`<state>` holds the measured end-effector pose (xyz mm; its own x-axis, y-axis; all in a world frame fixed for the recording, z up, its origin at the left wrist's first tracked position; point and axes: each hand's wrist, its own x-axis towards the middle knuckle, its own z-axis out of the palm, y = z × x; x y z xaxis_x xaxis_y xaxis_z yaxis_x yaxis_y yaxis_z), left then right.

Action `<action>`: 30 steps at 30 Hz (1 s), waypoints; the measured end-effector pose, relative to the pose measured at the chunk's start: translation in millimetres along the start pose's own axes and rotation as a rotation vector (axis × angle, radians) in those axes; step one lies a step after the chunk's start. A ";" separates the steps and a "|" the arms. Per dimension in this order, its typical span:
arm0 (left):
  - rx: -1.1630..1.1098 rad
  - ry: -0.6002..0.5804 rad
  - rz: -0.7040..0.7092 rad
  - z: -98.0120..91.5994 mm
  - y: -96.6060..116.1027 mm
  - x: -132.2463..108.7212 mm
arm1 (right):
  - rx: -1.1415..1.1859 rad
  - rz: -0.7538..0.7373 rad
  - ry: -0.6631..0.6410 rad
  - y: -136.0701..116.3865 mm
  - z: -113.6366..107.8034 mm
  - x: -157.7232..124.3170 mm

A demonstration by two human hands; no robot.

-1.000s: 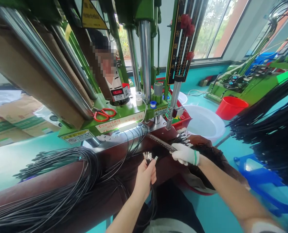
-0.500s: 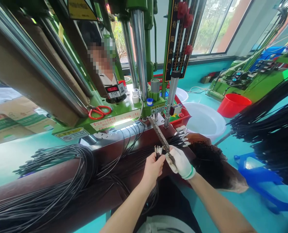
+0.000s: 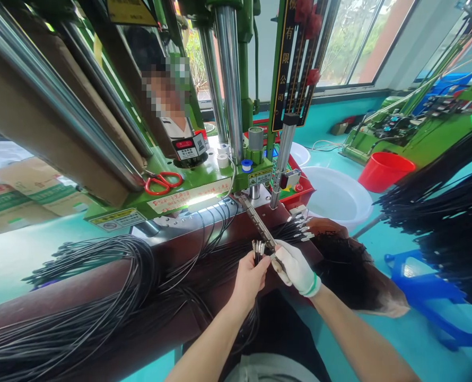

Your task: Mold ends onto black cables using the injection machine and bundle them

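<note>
Bare fingers of my left hand (image 3: 248, 277) pinch a small bunch of black cables, whose metal connector ends (image 3: 259, 248) point upward. My right hand, in a white glove (image 3: 297, 266) with a green cuff edge, is closed round the near end of a long, narrow metal bar (image 3: 261, 225) with notches along it. The bar slants away toward the front of the green machine (image 3: 204, 187). Both hands are close together, the connectors just left of the bar. Black cables (image 3: 214, 225) run from under the machine's edge over the brown table.
Red-handled scissors (image 3: 163, 183) lie on the machine's ledge. Coiled black cables (image 3: 128, 265) cover the table's left side. To the right are a white tub (image 3: 339, 196), a red bucket (image 3: 386, 171), a blue stool (image 3: 422, 297) and hanging black cables (image 3: 438, 212). A person shows behind the machine.
The bar has shifted slightly left and down at its far end, and my gloved hand has turned a little with it. My left hand stays almost in place with the cables.
</note>
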<state>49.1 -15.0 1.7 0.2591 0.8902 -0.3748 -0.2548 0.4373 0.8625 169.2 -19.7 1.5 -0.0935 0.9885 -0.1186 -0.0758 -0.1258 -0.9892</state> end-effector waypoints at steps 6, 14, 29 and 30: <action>0.056 0.015 0.070 -4.9 0.1 -2.0 | -0.066 -0.048 0.036 4.6 4.6 -1.6; -0.003 0.022 -0.002 -15.5 10.8 1.5 | 0.078 0.057 0.033 -7.7 -0.9 -1.5; 0.006 0.006 -0.021 -15.4 7.8 1.3 | -0.077 -0.077 -0.067 6.5 -5.1 2.6; 0.012 0.009 -0.011 -15.9 6.9 1.1 | -0.117 -0.112 -0.072 10.1 -5.2 3.3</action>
<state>32.9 -9.0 1.9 0.2534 0.8863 -0.3876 -0.2408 0.4459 0.8621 173.3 -17.3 -9.3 -0.1616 0.9868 -0.0046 0.0264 -0.0003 -0.9997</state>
